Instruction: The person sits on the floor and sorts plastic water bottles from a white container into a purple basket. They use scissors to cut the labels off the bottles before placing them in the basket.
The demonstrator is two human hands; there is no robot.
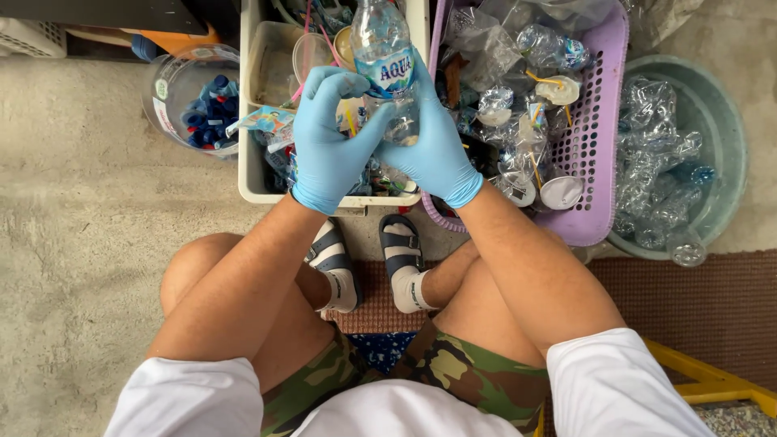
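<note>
Two gloved hands are clamped together around one clear plastic bottle [384,61], which is held upright above a white rectangular bin [248,146]. The left hand [328,142], in a pale blue glove, is wrapped around the bottle's lower part from the left, with the thumb laid across the front; the right hand [433,146], gloved alike, is closed on it from the right. A label band [387,71], white with a blue edge and blue lettering, is seen around the bottle's middle, just above the fingers. Inside the white bin, clear cups, straws and crumpled wrappers are heaped, and a small colourful sachet [263,121] is draped over its left wall. To the left, on the concrete floor, a clear round jar [174,93] with a small green-and-white sticker on its side is filled with blue and red caps. To the right of the bin, a lilac perforated basket [599,105] is packed with clear bags and round white lids. Farther right, a grey-green round basin [720,129] is loaded with crushed clear bottles. Below the bin, grey sandals [401,247] over white socks are seen.
</note>
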